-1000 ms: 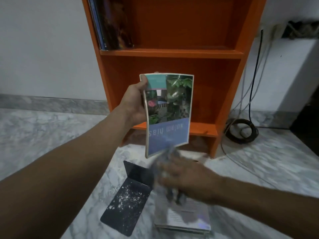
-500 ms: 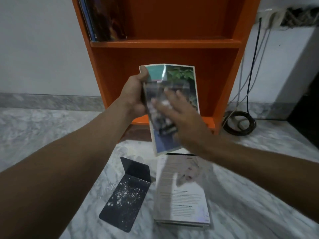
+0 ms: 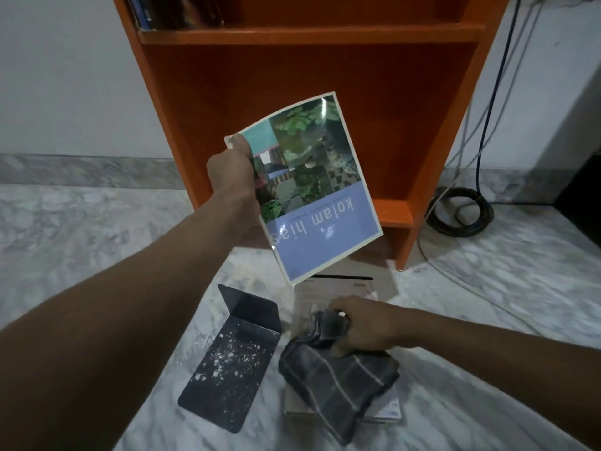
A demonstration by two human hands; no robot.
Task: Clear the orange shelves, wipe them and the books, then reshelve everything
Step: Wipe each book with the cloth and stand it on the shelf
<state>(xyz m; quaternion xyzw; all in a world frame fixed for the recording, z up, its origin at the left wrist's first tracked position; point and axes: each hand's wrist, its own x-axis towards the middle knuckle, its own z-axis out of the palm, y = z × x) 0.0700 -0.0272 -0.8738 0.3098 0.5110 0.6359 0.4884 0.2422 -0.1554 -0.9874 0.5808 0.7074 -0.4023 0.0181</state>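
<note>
Two hands, both full. The glossy thin paperback with garden photos and a blue band reading "kolam hias" (image 3: 312, 190) is up in the air in front of the orange wooden bookshelf (image 3: 325, 76), with the title upside down and the cover bowed a bit. The left hand (image 3: 232, 172) grips it along the edge near one corner, thumb pressed on the cover. Its other fingers are hidden behind the book.

Below those fingers and a bit to the right, the right hand (image 3: 367, 327) is clenched round a bunched dark grey checked cloth (image 3: 338, 375). The loose end trails down from the fingers over a pale flat book (image 3: 344, 289) lying on the white marble floor (image 3: 81, 229).

Just left of the cloth-holding fingers, a black L-shaped metal bookend (image 3: 234, 356) sits on the floor, speckled with white dust. Way above the left fingers, a few dark-spined books (image 3: 175, 11) stand at the left end of the upper shelf. Well right of both hands, a coiled black cable (image 3: 461, 209) lies on the floor by the shelf's foot.
</note>
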